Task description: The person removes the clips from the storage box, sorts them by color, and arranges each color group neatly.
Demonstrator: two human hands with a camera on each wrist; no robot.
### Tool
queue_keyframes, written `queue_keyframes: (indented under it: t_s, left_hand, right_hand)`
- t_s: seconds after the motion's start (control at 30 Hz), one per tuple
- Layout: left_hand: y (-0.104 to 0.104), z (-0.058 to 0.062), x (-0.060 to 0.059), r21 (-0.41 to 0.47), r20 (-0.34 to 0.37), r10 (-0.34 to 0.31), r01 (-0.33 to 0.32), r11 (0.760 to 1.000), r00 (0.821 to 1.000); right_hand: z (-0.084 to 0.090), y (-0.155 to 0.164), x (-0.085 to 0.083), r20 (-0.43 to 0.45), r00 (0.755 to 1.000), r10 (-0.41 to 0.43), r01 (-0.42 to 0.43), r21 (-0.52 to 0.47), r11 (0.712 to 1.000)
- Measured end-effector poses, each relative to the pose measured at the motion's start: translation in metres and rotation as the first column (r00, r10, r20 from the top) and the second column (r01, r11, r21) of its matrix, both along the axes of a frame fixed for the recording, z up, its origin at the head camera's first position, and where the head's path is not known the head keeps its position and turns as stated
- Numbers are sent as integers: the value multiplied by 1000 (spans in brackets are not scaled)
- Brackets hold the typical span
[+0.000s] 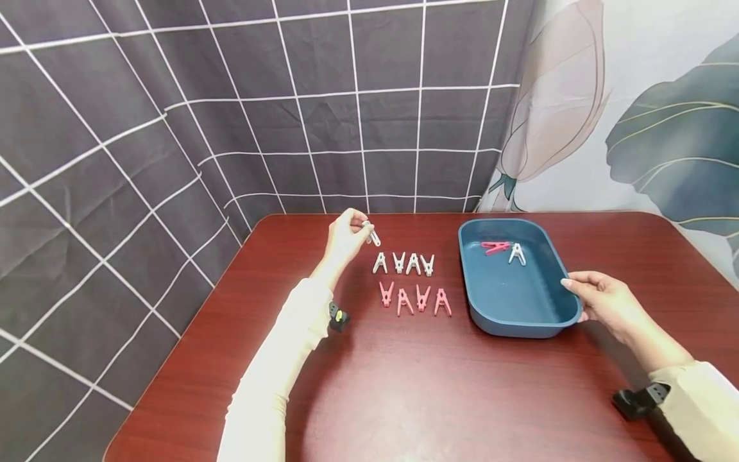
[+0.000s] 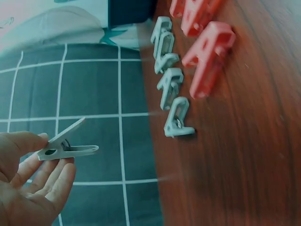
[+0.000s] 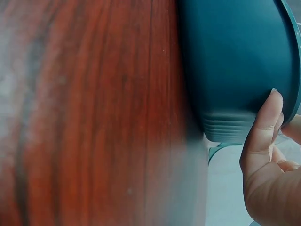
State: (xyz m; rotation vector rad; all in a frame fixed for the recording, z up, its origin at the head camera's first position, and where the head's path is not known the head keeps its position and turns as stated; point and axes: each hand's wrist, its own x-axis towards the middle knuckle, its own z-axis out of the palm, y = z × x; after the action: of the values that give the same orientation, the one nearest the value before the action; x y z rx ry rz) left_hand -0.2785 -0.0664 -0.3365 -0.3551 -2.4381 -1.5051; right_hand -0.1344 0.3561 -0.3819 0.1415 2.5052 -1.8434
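Long, creased cream sleeves (image 1: 264, 385) are worn with black wrist cameras (image 1: 637, 401), the left bearing a yellow-green spot (image 1: 339, 316).

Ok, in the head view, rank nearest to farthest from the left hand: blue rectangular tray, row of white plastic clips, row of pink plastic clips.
1. Row of white plastic clips, right of the left hand.
2. Row of pink plastic clips, on that row's near side.
3. Blue rectangular tray, further right.

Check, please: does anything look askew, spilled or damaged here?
Nothing stands out: no spill or visible damage. On the table, white clips and pink clips form two neat rows, pointing alternate ways. In the blue bin, a pink clip merely lies crosswise beside a white clip.
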Motion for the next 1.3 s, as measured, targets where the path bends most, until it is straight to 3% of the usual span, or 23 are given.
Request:
queue_keyframes:
  t_s: [0.43,0.73,1.07,1.3]
  left_hand:
    - [-16,-14,-3,-106,24,19,-16,994,1000]
    - [-16,-18,-2,-88,0,56,-55,995,998]
    - [-12,-32,-2,-97,-11,145,-146,985,989]
    - [-9,-45,-4,-121,-26,136,-138,983,990]
  right_hand:
    - [-1,-2,0,6,999,-35,35,20,999]
    - [-3,-2,0,2,999,-38,38,0,999]
    - [-5,-1,3,1,999,-35,35,-19,999]
    - [-5,-2,2,1,999,-53,53,5,999]
